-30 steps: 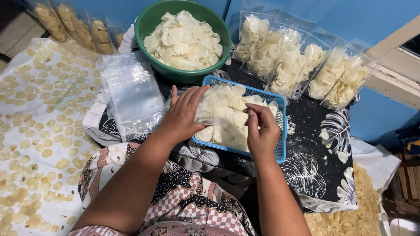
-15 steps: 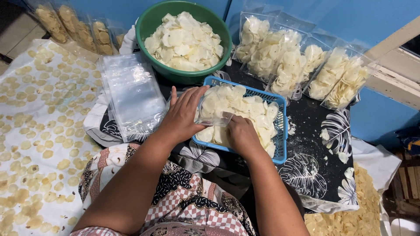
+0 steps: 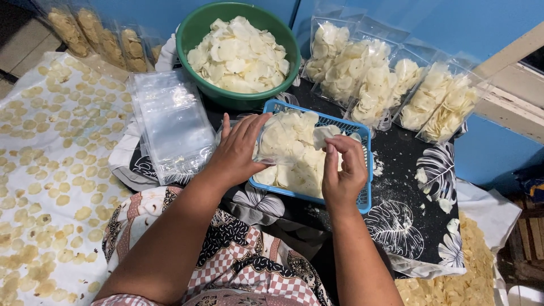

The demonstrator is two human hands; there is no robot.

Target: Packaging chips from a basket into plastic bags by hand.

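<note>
My left hand (image 3: 235, 152) holds a clear plastic bag (image 3: 281, 140) partly filled with pale white chips, over the left side of a blue mesh basket (image 3: 364, 199). My right hand (image 3: 343, 173) pinches a few chips (image 3: 324, 135) just above the basket, beside the bag's mouth. The basket holds a loose pile of the same chips (image 3: 297, 173). It rests on a black cloth with white leaf print (image 3: 396, 226).
A green bowl (image 3: 195, 34) heaped with chips stands behind the basket. A stack of empty clear bags (image 3: 170, 122) lies to the left. Several filled bags (image 3: 391, 85) lean at the back right, darker filled bags (image 3: 90, 34) at the back left. Yellow chips (image 3: 45, 170) are spread on a white sheet.
My right hand dipped into the basket's chips and has now lifted a few toward the bag. My left hand has stayed on the bag.
</note>
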